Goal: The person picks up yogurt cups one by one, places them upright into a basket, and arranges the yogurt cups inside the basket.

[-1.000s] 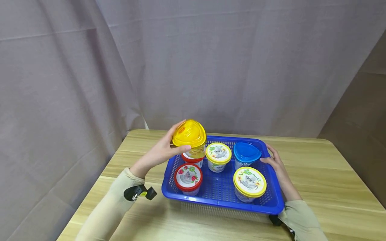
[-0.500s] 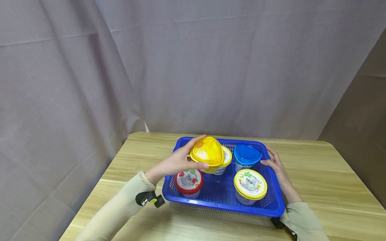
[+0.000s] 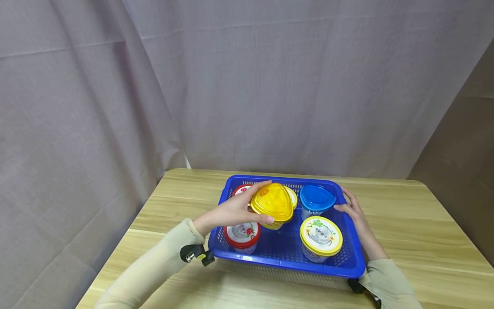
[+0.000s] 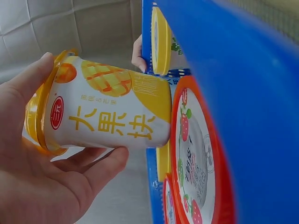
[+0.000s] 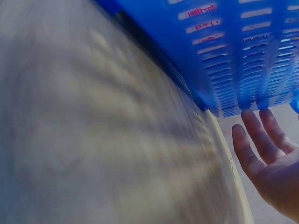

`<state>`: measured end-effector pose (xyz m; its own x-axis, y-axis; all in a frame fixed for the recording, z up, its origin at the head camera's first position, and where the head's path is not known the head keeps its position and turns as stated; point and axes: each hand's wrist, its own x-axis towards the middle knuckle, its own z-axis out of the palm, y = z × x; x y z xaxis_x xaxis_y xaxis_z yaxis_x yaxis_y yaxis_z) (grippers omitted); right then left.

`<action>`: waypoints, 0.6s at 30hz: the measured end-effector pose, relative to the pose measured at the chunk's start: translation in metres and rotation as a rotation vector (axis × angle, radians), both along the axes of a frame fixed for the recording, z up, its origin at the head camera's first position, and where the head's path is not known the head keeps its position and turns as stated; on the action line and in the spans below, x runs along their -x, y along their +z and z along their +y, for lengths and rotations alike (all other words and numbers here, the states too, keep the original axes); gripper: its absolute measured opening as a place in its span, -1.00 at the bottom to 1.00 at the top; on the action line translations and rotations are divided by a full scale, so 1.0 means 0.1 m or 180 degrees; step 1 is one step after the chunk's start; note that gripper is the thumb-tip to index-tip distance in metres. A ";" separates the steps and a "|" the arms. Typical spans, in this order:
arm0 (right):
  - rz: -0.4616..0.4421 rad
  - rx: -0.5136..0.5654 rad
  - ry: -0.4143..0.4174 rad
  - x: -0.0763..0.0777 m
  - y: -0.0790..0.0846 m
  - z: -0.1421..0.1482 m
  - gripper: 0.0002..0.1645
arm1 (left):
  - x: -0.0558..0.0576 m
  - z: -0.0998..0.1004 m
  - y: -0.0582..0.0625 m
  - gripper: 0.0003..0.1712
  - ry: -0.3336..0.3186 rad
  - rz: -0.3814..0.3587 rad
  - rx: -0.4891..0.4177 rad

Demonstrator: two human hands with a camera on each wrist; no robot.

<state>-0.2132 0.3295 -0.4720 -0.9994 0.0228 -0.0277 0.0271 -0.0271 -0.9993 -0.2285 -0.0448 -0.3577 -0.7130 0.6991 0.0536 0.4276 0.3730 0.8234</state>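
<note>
My left hand (image 3: 241, 209) grips a cup with a rounded-triangular yellow lid (image 3: 273, 201), its thumb and fingers around the lid end. The cup's white and yellow side (image 4: 110, 102) carries fruit pictures and large characters. It is above the blue basket (image 3: 279, 262), overlapping a round yellow-lidded cup (image 3: 292, 196) behind it. My right hand (image 3: 356, 216) holds the basket's right side, thumb over the rim and fingertips (image 5: 245, 116) against the outer wall. Nearest to that hand inside stands a blue-lidded cup (image 3: 316, 198). Two red-lidded tubs (image 3: 242, 236) are at the basket's left, one partly hidden.
Another yellow-lidded tub (image 3: 321, 236) stands in the basket's front right. The basket rests on a wooden table (image 3: 409, 223), with bare floor of the basket showing at its middle front. Grey cloth (image 3: 270, 86) hangs behind the table.
My left hand has carried the yellow-lidded cup right and down, from above the back-left red-lidded tub to the basket's middle. My right hand stays at the basket's right side.
</note>
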 end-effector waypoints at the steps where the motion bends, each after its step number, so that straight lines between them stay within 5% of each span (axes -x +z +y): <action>1: 0.0009 0.0012 -0.0002 0.00 0.00 0.00 -0.17 | 0.00 0.00 0.00 0.10 -0.0019 -0.0006 0.0006; 18: 0.0046 0.0093 0.0037 0.01 -0.01 -0.02 -0.20 | -0.01 0.11 -0.14 0.08 -0.0465 0.0180 0.0460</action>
<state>-0.2143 0.3278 -0.4729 -0.9998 0.0106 -0.0139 0.0133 -0.0562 -0.9983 -0.2274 -0.0342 -0.3718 -0.6021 0.7982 -0.0178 0.5298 0.4162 0.7390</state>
